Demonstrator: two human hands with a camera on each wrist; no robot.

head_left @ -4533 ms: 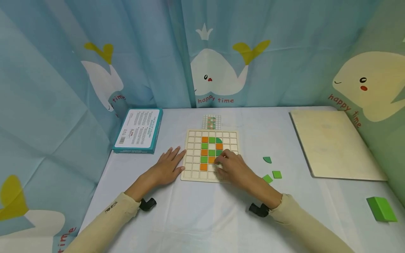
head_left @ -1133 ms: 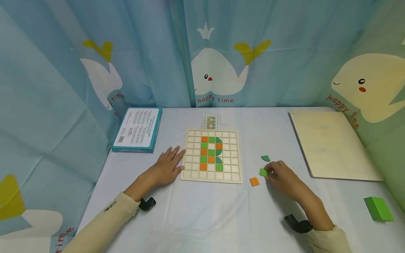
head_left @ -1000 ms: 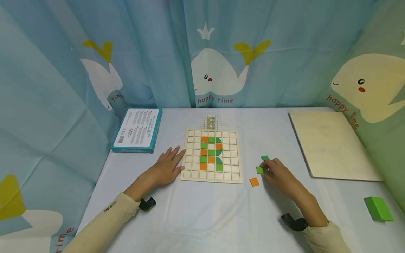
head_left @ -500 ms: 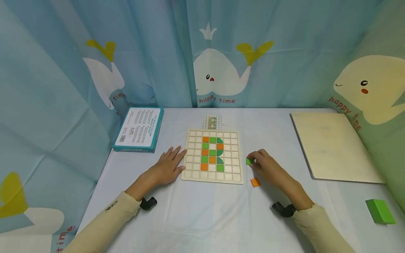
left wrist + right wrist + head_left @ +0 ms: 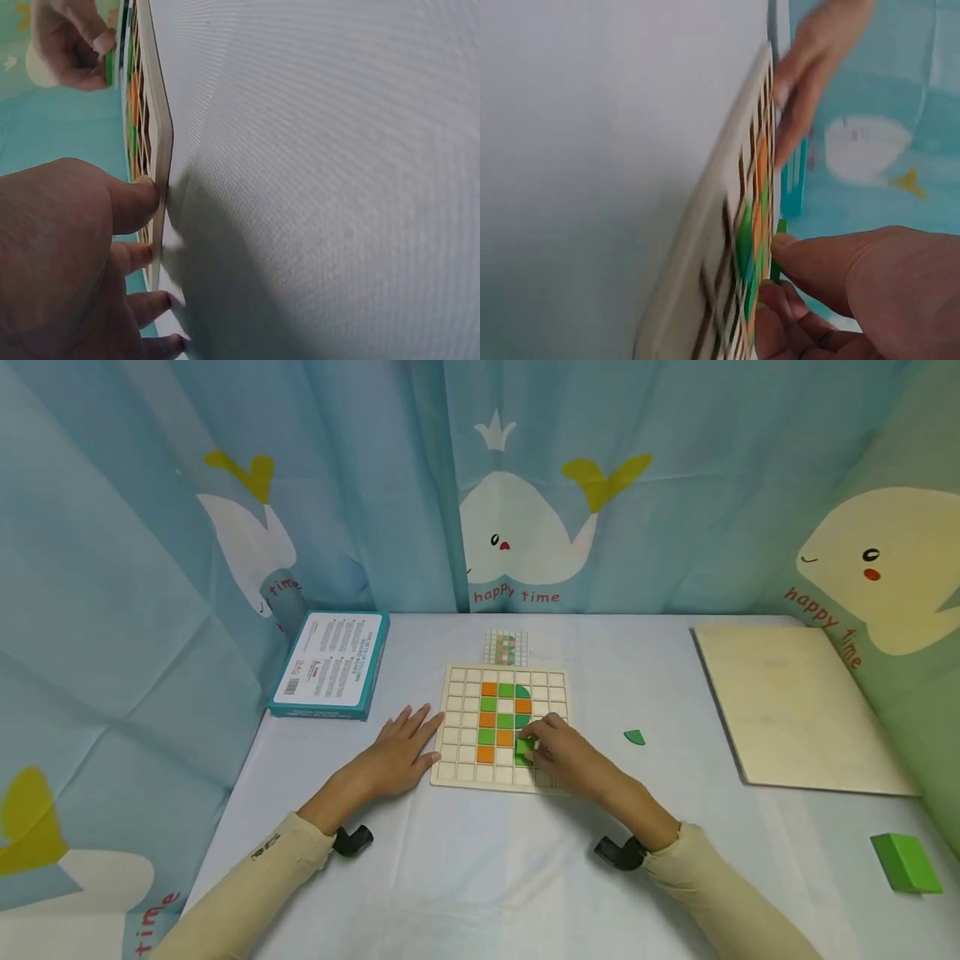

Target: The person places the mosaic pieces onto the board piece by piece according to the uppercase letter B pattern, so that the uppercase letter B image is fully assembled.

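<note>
My right hand (image 5: 573, 762) pinches a green square tile (image 5: 524, 746) between thumb and fingers, over the lower right of the coloured pattern on the wooden grid board (image 5: 459, 772). In the right wrist view that tile (image 5: 782, 226) stands edge-on beside the thumb, just off the board's face. Orange, green and dark green tiles sit in the grid in an R-like shape, its lower right partly covered by the hand. My left hand (image 5: 393, 758) lies with straight, spread fingers at the board's left edge; in the left wrist view its thumb (image 5: 136, 204) touches the rim.
A small pattern card (image 5: 506, 648) lies behind the board. A dark green quarter-round tile (image 5: 634, 737) is on the cloth to the right. Further right are a pale wooden panel (image 5: 798, 706) and a green block (image 5: 906, 863). At back left lies a teal box (image 5: 328, 664).
My right hand has picked up the green tile from the cloth and carried it left over the board. The orange tile on the cloth is now hidden by the right arm. My left hand stays put.
</note>
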